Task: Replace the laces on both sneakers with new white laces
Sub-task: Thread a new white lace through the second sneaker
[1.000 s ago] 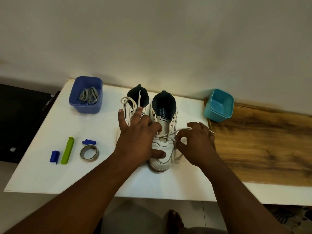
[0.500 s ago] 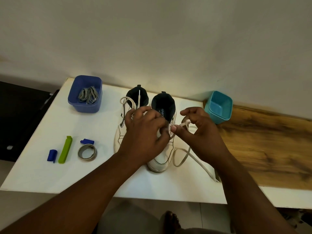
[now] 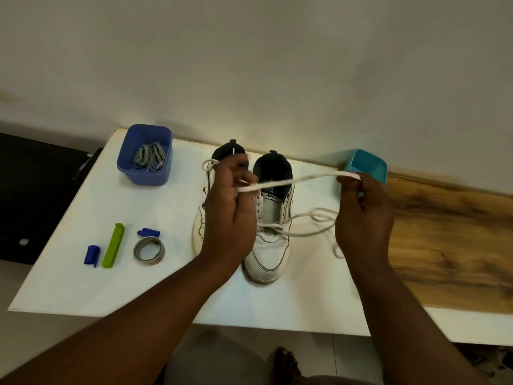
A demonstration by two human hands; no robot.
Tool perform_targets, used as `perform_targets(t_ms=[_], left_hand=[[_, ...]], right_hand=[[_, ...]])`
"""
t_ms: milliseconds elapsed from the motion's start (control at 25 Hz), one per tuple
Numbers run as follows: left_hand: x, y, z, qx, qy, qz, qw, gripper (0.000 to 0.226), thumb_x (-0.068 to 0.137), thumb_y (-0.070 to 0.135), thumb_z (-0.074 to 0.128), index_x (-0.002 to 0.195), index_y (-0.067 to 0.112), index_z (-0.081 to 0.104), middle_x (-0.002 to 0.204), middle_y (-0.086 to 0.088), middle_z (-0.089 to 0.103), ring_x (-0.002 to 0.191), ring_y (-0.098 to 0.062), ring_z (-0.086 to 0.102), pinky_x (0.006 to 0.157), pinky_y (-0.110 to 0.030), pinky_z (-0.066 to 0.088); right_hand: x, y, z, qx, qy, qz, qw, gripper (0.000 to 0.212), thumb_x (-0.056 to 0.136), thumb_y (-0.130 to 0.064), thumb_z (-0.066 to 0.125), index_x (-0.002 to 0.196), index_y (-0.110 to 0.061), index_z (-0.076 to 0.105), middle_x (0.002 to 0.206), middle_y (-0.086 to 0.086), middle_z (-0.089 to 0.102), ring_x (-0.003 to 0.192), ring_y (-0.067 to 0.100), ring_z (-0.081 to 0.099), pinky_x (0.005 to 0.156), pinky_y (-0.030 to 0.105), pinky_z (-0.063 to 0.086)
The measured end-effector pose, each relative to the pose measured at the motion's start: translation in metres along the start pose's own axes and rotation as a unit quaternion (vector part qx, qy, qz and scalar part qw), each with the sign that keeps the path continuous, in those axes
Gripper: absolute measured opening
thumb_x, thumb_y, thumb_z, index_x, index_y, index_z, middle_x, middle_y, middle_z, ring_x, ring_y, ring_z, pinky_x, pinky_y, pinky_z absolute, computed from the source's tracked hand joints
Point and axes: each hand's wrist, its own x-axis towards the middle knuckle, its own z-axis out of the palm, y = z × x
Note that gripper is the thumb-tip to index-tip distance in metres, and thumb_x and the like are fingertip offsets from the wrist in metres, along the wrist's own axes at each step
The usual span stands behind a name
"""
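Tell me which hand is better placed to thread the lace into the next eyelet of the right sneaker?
Probably the left hand: it pinches the lace directly above the sneaker. The right hand holds it out beside the sneaker.

Left hand (image 3: 231,207): rose off the shoe (image 3: 268,237), pinching the lace (image 3: 294,180).
Right hand (image 3: 362,218): moved toward the frame's right.
Lace: got stretched taut between them.

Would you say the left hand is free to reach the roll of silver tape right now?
Probably not yet: the left hand is pinching the white lace, though nothing blocks the silver tape roll.
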Motion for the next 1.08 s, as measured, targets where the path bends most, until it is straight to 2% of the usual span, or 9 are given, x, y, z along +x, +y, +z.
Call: perform_targets(t_ms=[120, 240, 320, 400, 480, 560, 680, 800, 1080], left_hand=[[-0.005, 0.009, 0.004, -0.141, -0.195, -0.133, 0.962, 0.033, 0.093, 0.015, 0.036, 0.102, 0.010, 0.067, 0.077, -0.008, 0.063, 0.055, -0.006, 0.050, 0.053, -0.019, 0.039], [-0.002, 0.010, -0.001, -0.147, -0.333, -0.376, 0.852, 0.081, 0.100, 0.065, 0.019, 0.089, 0.005, 0.073, 0.077, -0.014, 0.070, 0.052, -0.018, 0.051, 0.049, -0.023, 0.036], [-0.001, 0.007, -0.001, -0.147, -0.326, -0.443, 0.822, 0.104, 0.089, 0.083, 0.010, 0.104, 0.002, 0.073, 0.092, -0.018, 0.074, 0.065, -0.025, 0.062, 0.057, -0.028, 0.046], [0.002, 0.009, 0.001, -0.217, -0.279, -0.452, 0.819, 0.103, 0.088, 0.084, 0.014, 0.122, 0.005, 0.070, 0.110, -0.017, 0.074, 0.090, -0.028, 0.067, 0.080, -0.038, 0.052], [0.009, 0.012, 0.000, -0.308, -0.214, -0.435, 0.819, 0.080, 0.094, 0.073, 0.031, 0.126, 0.009, 0.069, 0.118, -0.012, 0.072, 0.103, -0.026, 0.066, 0.093, -0.042, 0.049], [0.015, 0.016, -0.003, -0.362, -0.139, -0.417, 0.822, 0.048, 0.099, 0.050, 0.049, 0.119, 0.012, 0.069, 0.100, -0.002, 0.073, 0.091, -0.017, 0.068, 0.082, -0.037, 0.054], [0.013, 0.012, -0.001, -0.284, -0.064, -0.390, 0.874, 0.020, 0.104, 0.025, 0.052, 0.109, 0.015, 0.069, 0.081, 0.001, 0.065, 0.078, -0.014, 0.063, 0.069, -0.031, 0.057], [0.001, 0.010, 0.006, -0.130, -0.077, -0.336, 0.930, 0.017, 0.103, 0.023, 0.056, 0.101, 0.018, 0.072, 0.079, 0.001, 0.070, 0.078, -0.014, 0.064, 0.069, -0.029, 0.054], [-0.023, 0.010, 0.018, -0.033, -0.214, -0.336, 0.917, 0.016, 0.100, 0.016, 0.058, 0.100, 0.013, 0.074, 0.084, -0.002, 0.077, 0.069, -0.009, 0.061, 0.068, -0.023, 0.051]], right_hand=[[-0.008, -0.011, 0.008, 0.080, 0.035, -0.001, 0.996, 0.048, 0.104, -0.053, 0.041, 0.098, -0.012, 0.066, 0.080, 0.007, 0.056, 0.072, 0.016, 0.051, 0.062, 0.031, 0.041], [-0.017, -0.028, 0.010, 0.206, 0.004, -0.076, 0.976, 0.028, 0.108, -0.033, 0.048, 0.109, -0.012, 0.066, 0.079, 0.004, 0.060, 0.068, 0.023, 0.058, 0.057, 0.036, 0.048], [-0.024, -0.036, 0.009, 0.207, -0.042, -0.153, 0.965, 0.017, 0.107, -0.015, 0.050, 0.111, -0.010, 0.065, 0.090, 0.003, 0.070, 0.074, 0.021, 0.068, 0.062, 0.038, 0.057], [-0.027, -0.036, 0.007, 0.144, -0.107, -0.249, 0.952, 0.016, 0.101, -0.010, 0.054, 0.103, -0.008, 0.069, 0.092, 0.003, 0.071, 0.079, 0.019, 0.069, 0.065, 0.039, 0.056], [-0.030, -0.030, 0.006, 0.088, -0.209, -0.320, 0.920, 0.013, 0.093, -0.005, 0.061, 0.095, -0.006, 0.073, 0.090, 0.001, 0.071, 0.078, 0.017, 0.066, 0.065, 0.037, 0.052], [-0.030, -0.024, 0.006, 0.050, -0.312, -0.330, 0.889, 0.022, 0.086, 0.003, 0.062, 0.099, -0.010, 0.074, 0.094, -0.004, 0.071, 0.081, 0.012, 0.065, 0.068, 0.033, 0.052], [-0.031, -0.021, 0.010, 0.022, -0.360, -0.232, 0.903, 0.033, 0.094, -0.004, 0.053, 0.117, -0.022, 0.068, 0.102, -0.013, 0.072, 0.091, 0.009, 0.069, 0.075, 0.026, 0.054], [-0.031, -0.031, 0.019, 0.062, -0.237, -0.015, 0.969, 0.023, 0.107, -0.034, 0.047, 0.107, -0.026, 0.069, 0.088, -0.008, 0.072, 0.082, 0.007, 0.067, 0.072, 0.026, 0.054], [-0.022, -0.029, 0.023, 0.209, -0.255, 0.158, 0.931, 0.015, 0.103, -0.019, 0.060, 0.110, -0.018, 0.073, 0.095, 0.002, 0.078, 0.087, 0.012, 0.071, 0.070, 0.026, 0.054]])
